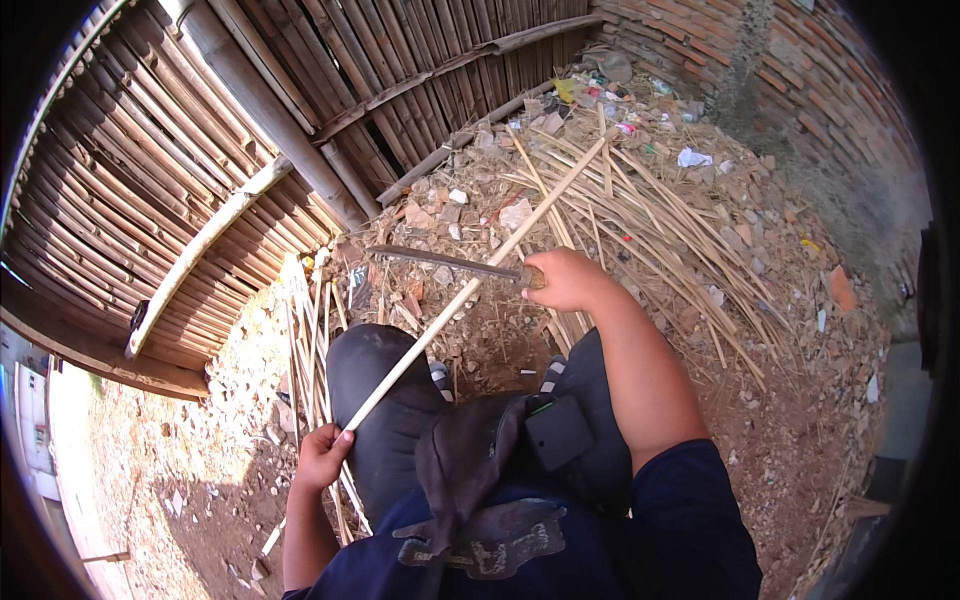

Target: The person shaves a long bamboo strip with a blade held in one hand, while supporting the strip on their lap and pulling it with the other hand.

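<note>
A long pale bamboo strip (412, 352) slants from my left hand (322, 456), across my left knee, up to the far right over the ground. The fingers of my left hand are closed around its near end, thumb on top. My right hand (570, 281) grips the short handle of a long, dark-bladed knife (430, 258). Its blade points left and crosses the strip partway along. Whether the edge bites into the strip, I cannot tell.
A heap of thin bamboo strips (660, 235) lies on rubble at the right. More strips (312, 350) stand beside my left knee. A bamboo wall (330, 70) rises far left, a brick wall (820, 90) far right. Scraps and broken brick (843, 287) litter the ground.
</note>
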`<state>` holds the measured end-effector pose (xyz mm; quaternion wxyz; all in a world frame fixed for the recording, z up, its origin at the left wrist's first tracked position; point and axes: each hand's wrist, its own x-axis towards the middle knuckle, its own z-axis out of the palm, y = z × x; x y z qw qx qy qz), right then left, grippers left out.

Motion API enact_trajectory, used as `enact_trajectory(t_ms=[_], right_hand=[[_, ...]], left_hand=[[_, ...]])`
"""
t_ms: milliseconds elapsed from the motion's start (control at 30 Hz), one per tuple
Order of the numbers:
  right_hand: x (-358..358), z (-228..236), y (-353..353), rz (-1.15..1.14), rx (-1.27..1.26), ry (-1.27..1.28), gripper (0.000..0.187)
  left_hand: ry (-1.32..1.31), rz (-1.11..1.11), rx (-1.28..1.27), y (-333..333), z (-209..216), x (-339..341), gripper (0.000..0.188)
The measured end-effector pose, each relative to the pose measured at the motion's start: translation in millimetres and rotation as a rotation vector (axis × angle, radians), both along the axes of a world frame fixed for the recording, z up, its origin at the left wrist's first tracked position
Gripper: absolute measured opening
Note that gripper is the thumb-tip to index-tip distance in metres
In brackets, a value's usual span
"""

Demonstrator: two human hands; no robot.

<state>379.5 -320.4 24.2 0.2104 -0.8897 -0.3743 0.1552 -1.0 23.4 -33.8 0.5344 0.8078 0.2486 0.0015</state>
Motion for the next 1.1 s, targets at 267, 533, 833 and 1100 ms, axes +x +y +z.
enact_trajectory(t_ms=[267, 533, 833, 1100], right_hand=[[1.4, -2.3, -6.6, -0.254, -0.028, -0.049, 0.037], [16.3, -9.6, -9.8, -0.027, 0.034, 0.093, 0.044], [-6.0, -3.3, 3.9, -0.134, -0.061, -0.050, 0.048], [13.5, -9.2, -0.3, -0.102, 0.003, 0.018, 0.037]], left_hand=[[0.038, 0.014, -0.010, 1.6, -3.1, 1.2, 0.040], [-0.009, 0.000, -0.030, -1.1, -3.0, 0.3, 0.039], [-0.015, -0.007, -0.088, 0.1, -4.3, 1.7, 0.038], [-0.040, 0.014, -0.047, -4.3, -3.0, 3.2, 0.039]])
